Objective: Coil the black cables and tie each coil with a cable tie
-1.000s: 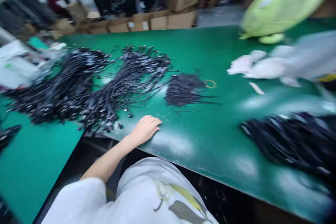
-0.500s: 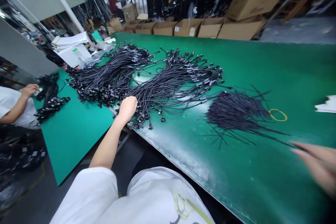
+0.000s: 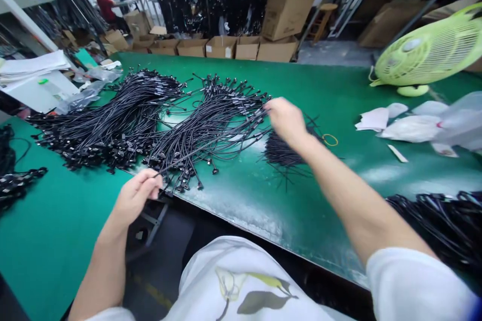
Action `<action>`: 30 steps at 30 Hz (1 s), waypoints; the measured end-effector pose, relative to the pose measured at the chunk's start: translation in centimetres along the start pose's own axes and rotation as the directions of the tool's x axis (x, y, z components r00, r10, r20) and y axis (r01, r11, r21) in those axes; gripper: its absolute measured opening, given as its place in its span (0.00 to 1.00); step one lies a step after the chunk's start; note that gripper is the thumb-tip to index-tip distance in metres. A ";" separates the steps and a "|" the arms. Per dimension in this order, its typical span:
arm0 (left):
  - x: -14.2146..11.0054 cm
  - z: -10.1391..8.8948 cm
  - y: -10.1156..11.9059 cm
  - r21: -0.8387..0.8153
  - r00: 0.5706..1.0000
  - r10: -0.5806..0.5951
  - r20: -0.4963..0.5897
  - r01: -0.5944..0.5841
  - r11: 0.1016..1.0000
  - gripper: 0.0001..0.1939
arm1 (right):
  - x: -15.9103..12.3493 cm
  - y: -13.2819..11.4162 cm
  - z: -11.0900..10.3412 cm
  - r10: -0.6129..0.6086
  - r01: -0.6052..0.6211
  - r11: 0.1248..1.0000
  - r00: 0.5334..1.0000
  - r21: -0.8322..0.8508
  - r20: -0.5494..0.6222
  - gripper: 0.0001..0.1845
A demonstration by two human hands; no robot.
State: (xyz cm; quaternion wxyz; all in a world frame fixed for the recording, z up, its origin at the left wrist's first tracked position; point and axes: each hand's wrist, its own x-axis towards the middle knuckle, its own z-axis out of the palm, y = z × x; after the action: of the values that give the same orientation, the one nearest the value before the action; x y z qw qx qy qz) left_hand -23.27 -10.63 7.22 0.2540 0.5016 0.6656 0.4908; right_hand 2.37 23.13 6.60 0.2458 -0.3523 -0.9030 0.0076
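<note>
My left hand (image 3: 138, 191) is closed on one end of a black cable (image 3: 196, 148) at the table's front edge. The cable runs slantwise over the nearer cable pile (image 3: 211, 115) towards my right hand (image 3: 286, 119). That hand is closed at the pile's right side, its fingertips on the cable's other end. Small black plugs show at both ends of the piled cables. Partly hidden under my right forearm lies a bundle of thin black ties (image 3: 280, 150). A second cable pile (image 3: 128, 110) lies further left.
A yellow rubber band (image 3: 330, 140) lies beyond the ties. To the right are a green fan (image 3: 429, 52), plastic bags (image 3: 414, 128) and a dark cable bundle (image 3: 448, 225). Cardboard boxes (image 3: 222, 47) line the far edge. A person in red (image 3: 106, 7) sits in the background.
My right hand has come from the far right beyond the ties to the right end of the cable pile. My left hand has drawn back towards me. The view has turned right.
</note>
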 end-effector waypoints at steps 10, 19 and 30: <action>2.9 4.0 -3.3 -0.541 0.981 -0.188 -0.038 0.138 0.829 0.13 | -8.7 0.5 -5.6 -0.093 0.240 0.759 0.960 -0.606 0.264 0.16; 2.3 17.2 1.7 -0.307 0.702 0.080 0.708 0.204 0.930 0.17 | -15.0 -5.1 -8.1 -0.203 0.267 0.959 0.879 -0.095 0.432 0.11; 5.8 11.9 3.1 -0.913 0.934 -0.266 0.240 0.310 0.265 0.16 | -17.1 3.2 -5.4 -0.146 0.118 0.975 0.979 0.190 0.141 0.18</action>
State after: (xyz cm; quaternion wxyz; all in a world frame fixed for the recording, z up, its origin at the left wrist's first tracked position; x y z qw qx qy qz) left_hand -14.26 -0.53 6.29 0.5936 0.1406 0.3310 0.7199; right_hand 17.64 13.74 3.23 0.2062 -0.2661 -0.9363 0.1004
